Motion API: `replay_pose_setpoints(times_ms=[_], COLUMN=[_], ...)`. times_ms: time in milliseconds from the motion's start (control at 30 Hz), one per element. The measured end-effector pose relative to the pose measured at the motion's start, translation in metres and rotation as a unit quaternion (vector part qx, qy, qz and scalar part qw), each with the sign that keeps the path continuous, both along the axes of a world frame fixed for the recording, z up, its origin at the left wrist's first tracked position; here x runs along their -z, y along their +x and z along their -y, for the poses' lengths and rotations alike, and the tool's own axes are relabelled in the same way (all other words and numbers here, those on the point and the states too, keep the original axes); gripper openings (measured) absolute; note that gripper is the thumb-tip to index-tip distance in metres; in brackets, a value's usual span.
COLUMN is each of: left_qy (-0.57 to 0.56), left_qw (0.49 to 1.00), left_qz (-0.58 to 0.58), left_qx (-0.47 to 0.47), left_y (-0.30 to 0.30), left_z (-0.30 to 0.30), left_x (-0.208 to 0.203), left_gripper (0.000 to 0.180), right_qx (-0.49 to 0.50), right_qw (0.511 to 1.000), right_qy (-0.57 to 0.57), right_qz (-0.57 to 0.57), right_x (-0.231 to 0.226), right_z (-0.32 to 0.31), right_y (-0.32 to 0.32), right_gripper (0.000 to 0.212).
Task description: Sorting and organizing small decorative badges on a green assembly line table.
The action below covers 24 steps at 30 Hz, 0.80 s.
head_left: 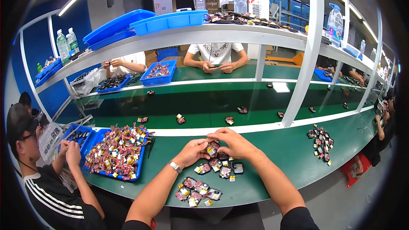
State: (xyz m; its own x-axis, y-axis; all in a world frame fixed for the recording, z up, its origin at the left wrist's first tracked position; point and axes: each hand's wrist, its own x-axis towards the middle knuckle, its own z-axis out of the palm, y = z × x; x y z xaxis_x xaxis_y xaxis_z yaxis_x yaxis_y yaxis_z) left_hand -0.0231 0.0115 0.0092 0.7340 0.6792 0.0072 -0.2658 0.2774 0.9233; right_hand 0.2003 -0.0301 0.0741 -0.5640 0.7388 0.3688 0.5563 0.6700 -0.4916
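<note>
My left hand [192, 152], a watch on its wrist, pinches a small electronic module [211, 149] with a dark casing, reddish parts and a pale block. My right hand [235, 144] curves over the same module from the other side, its fingertips on the upper edge. Fingers partly cover the piece. Just below my hands lies a loose group of similar modules [225, 171], some with yellow-and-white blocks. Closer to the table's front edge is a second cluster of modules [195, 198].
On the left, a blue tray [139, 171] is heaped with red, yellow and white pieces, beside a co-worker's hands [73, 153]. More modules [320, 145] lie at right. Beyond a white rail, a green belt [200, 106] carries scattered modules. White posts [304, 59] support an overhead shelf [238, 34].
</note>
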Motion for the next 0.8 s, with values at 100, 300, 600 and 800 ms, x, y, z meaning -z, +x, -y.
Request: replay_pose_setpoints(times_ms=[100,300,600,800], left_qy=[-0.016,-0.008,-0.009,-0.003], left_qw=[1.000,0.995,0.992,0.991], left_qz=[0.011,0.034,0.029,0.017], left_qx=[-0.025,-0.092,-0.118,-0.129], left_y=[0.001,0.006,0.010,0.011], left_z=[0.000,0.008,0.008,0.010], left_x=[0.003,-0.003,-0.002,-0.004], left_gripper=[0.039,0.035,0.036,0.035], right_qx=[-0.003,0.133,0.122,0.096], right_qw=[0.998,0.984,0.987,0.986], right_qy=[0.049,0.035,0.047,0.130], right_qz=[-0.041,-0.114,-0.094,-0.052], right_x=[0.014,0.029,0.029,0.029], right_z=[-0.003,0.009,0.001,0.003], right_y=[-0.002,-0.029,-0.021,-0.021], right_gripper=[0.053,0.032,0.021,0.021])
